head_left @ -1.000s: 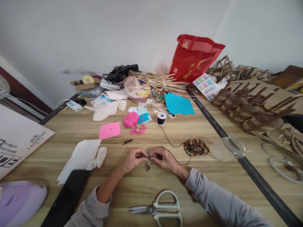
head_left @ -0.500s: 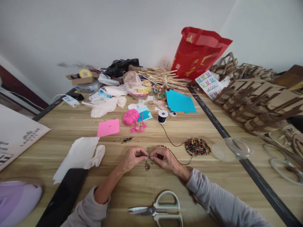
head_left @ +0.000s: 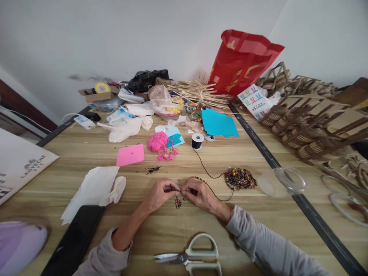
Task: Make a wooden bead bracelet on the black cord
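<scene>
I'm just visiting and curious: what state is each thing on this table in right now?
Left hand: pinching black cord.
Right hand: pinching the cord too.
Spool: upright, cord partly unwound.
Scissors: closed, lying flat.
Bead pile: loose heap.
Clear tub: tipped over, empty.
Red bag: standing open.

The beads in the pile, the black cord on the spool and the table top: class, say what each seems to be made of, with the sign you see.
Beads: probably painted wood or plastic; small, round, many colours, too small to tell apart.
Black cord: thin flexible thread, perhaps waxed or nylon; it curves loosely from the spool.
Table top: light wood or wood-look laminate; long grain lines, matt surface.
</scene>
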Available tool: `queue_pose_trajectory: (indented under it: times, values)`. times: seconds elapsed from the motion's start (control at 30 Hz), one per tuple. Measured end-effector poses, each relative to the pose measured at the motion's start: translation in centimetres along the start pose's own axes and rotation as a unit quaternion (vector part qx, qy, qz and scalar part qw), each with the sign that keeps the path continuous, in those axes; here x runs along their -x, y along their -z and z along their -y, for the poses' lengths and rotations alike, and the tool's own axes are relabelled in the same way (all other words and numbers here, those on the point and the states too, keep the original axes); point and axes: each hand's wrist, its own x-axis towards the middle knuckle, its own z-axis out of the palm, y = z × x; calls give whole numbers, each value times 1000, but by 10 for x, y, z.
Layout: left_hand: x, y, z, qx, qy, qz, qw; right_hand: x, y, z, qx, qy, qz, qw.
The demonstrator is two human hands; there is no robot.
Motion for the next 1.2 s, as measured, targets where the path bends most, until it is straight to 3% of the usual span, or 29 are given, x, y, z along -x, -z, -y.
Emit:
queue_pose_trajectory:
  times: [0.27, 0.43, 1.07, 1.2]
  values:
    - [1, 0, -4, -30, -62, -4, 998, 0, 0, 1, -11, 10, -10, 1000]
    - [1, 0, 0, -18, -47, 0, 999, 3, -3, -3, -29, -31, -17, 999]
    - [1, -2, -9, -46, -34, 7, 998, 2, -1, 2, 10, 44, -19, 999]
    - [1, 0, -11, -25, -27, -8, 999, 3, 0, 2, 27, 63, -62, 996]
